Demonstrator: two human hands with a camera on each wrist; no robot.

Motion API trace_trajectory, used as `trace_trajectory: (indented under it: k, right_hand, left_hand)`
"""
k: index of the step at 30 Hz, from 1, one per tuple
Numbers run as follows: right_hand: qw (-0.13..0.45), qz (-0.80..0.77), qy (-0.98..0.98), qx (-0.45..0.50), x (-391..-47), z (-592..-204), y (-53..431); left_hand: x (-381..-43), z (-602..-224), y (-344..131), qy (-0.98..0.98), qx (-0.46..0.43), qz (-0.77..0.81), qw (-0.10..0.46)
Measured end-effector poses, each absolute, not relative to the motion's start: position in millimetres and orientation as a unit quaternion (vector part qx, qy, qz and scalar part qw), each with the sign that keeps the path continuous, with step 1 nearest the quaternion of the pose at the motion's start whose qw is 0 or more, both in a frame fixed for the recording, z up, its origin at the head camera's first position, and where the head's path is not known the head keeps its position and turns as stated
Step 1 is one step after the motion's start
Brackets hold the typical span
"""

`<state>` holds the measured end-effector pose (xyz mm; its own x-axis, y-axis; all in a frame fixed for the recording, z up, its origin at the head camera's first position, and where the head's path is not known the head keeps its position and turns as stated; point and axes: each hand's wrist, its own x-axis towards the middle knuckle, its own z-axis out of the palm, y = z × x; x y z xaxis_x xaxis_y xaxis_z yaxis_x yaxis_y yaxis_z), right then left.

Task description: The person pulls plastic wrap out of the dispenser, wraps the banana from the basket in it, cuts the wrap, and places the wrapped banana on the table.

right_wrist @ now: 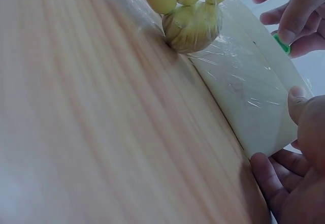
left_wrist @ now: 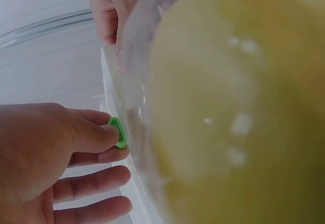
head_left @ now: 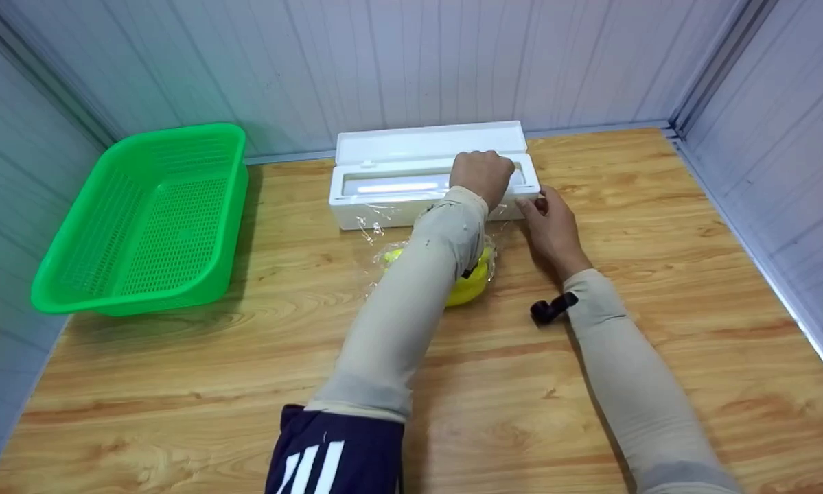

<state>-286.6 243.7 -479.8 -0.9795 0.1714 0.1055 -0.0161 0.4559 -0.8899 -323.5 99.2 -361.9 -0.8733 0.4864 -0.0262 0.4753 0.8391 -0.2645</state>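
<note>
A white cling film box (head_left: 377,213) stands by the back wall with its lid (head_left: 428,140) raised. My left hand (head_left: 481,177) is over its front edge, and in the left wrist view the thumb and a finger pinch a small green slider (left_wrist: 120,132). At the box's right end, my right hand (head_left: 554,230) grips the corner, its thumb and fingers on either side. Clear film (right_wrist: 249,82) runs from the box over yellow fruit (head_left: 467,287), which looks like a bunch of bananas. My left forearm partly hides the fruit in the head view.
A green plastic basket (head_left: 236,226) stands at the left on the wooden table (head_left: 260,357). Ribbed wall panels (head_left: 281,75) close off the back and both sides. A black wrist camera (head_left: 545,312) sticks out from my right wrist.
</note>
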Motion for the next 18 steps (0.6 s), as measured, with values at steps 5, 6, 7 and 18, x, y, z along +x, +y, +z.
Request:
trace_trajectory:
  k: [5,6,7,18]
  right_hand:
    - [0.086,0.521,-0.848,-0.042,-287.8,-480.2,242.9]
    - [0.084,0.52,-0.849,-0.04,-287.9,-480.0,242.6]
    - [0.084,0.52,-0.849,-0.039,-288.2,-479.9,242.3]
    - [0.09,0.515,-0.852,-0.03,-290.4,-479.8,237.7]
  left_hand:
    - [-325.1,-362.7,96.1,-0.959,-0.256,0.124,0.024]
    - [-325.1,-362.8,95.2,-0.959,-0.256,0.12,0.026]
    - [-325.6,-363.1,94.5,-0.959,-0.255,0.116,0.027]
    - [-328.1,-361.2,83.5,-0.957,-0.277,0.079,0.031]
